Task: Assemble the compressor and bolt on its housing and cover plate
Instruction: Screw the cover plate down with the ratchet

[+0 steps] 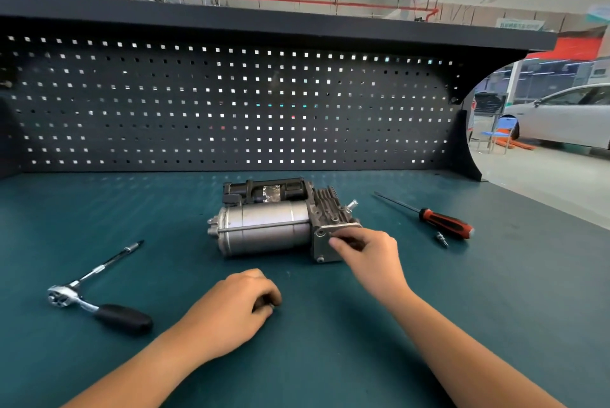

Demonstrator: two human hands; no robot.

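Note:
The compressor [264,226] lies on its side in the middle of the green bench, a silver motor cylinder at the left and a finned grey head at the right. A flat cover plate [325,249] faces me on its right end, with bolt heads showing at its corners. My right hand [366,250] reaches to that plate and pinches a small part against its upper edge. My left hand [244,302] rests on the mat in front of the compressor, its fingers curled around something small and dark.
A ratchet wrench with an extension [95,292] lies at the left. At the right lie an orange-and-black screwdriver [439,221] and a small bit [442,239]. A dark pegboard [231,104] closes the back of the bench.

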